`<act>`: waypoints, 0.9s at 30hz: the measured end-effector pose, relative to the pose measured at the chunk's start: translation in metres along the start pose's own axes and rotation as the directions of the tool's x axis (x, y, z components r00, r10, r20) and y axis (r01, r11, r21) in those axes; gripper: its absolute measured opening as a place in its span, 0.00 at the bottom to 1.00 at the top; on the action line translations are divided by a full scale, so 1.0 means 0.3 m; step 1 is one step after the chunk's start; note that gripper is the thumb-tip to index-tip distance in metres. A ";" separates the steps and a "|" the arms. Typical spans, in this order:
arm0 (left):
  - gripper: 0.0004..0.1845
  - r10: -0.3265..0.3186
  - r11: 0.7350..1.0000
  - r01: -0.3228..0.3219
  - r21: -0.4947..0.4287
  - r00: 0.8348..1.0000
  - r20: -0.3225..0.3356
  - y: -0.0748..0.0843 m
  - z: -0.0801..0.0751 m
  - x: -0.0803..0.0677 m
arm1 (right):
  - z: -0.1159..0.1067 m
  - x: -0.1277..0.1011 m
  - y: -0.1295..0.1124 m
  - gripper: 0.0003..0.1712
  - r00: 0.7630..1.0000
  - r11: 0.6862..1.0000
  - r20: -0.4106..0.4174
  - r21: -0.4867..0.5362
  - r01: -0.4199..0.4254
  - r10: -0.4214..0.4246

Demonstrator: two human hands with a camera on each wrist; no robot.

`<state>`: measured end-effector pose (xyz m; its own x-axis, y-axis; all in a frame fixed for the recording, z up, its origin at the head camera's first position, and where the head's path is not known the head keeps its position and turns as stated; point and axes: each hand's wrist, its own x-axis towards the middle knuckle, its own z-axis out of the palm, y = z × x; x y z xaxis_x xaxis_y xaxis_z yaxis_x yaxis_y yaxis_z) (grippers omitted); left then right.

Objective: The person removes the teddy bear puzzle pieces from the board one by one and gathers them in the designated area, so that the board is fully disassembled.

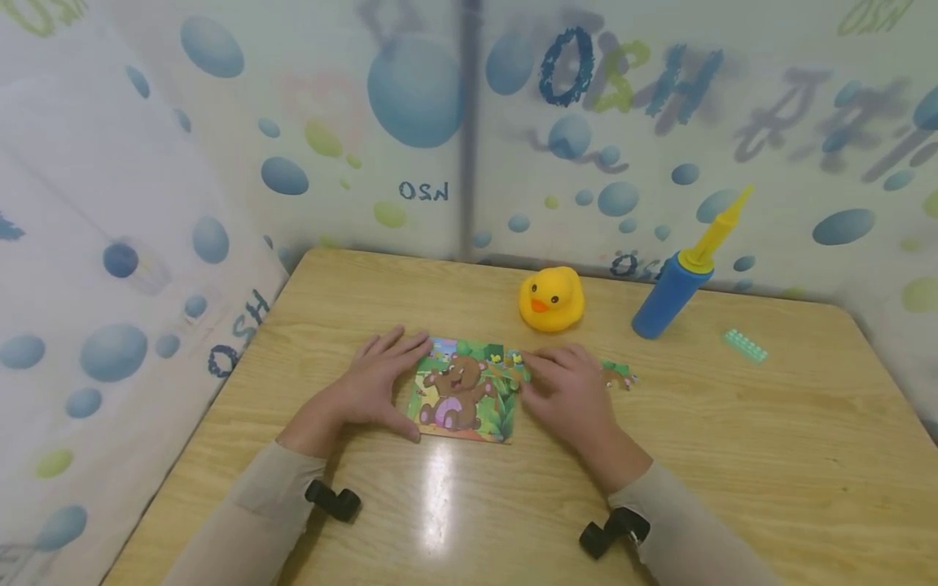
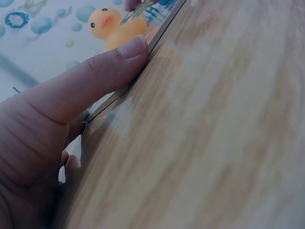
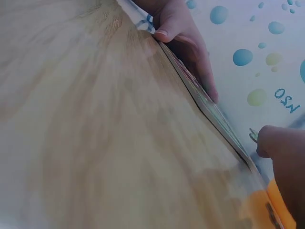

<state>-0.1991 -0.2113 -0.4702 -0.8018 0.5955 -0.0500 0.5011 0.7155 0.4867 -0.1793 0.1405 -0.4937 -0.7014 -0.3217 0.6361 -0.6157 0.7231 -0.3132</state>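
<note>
Wooden table [image 1: 733,439] has bare room near and right. 2 flat, relaxed hands hold nothing: left hand [image 1: 377,378] touches the bear puzzle [image 1: 462,391] left edge, right hand [image 1: 567,391] rests on its right edge.

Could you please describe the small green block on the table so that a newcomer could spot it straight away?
Start at the wooden table and look to its far right part, past the blue and yellow hand pump. The green toy brick lies flat there, alone. It is the only mint-green, studded piece, much smaller than the rubber duck.
</note>
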 end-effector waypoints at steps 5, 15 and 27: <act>0.81 0.000 1.000 0.000 0.012 1.000 -0.004 -0.005 0.005 0.002 | -0.053 -0.042 0.039 0.18 1.000 1.000 -0.004 -0.001 -0.011 0.011; 0.80 0.012 1.000 -0.012 0.017 1.000 -0.022 -0.012 0.012 0.002 | -0.178 -0.122 0.121 0.18 1.000 1.000 0.023 -0.003 0.005 -0.004; 0.81 -0.006 1.000 0.006 0.027 1.000 -0.003 -0.006 0.005 0.004 | -0.322 -0.232 0.264 0.18 1.000 0.999 -0.021 -0.034 -0.018 0.018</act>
<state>-0.2004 -0.2113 -0.4725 -0.8056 0.5903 -0.0505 0.5049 0.7286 0.4628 -0.1445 0.2791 -0.4945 -0.7045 -0.2960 0.6450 -0.5901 0.7493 -0.3007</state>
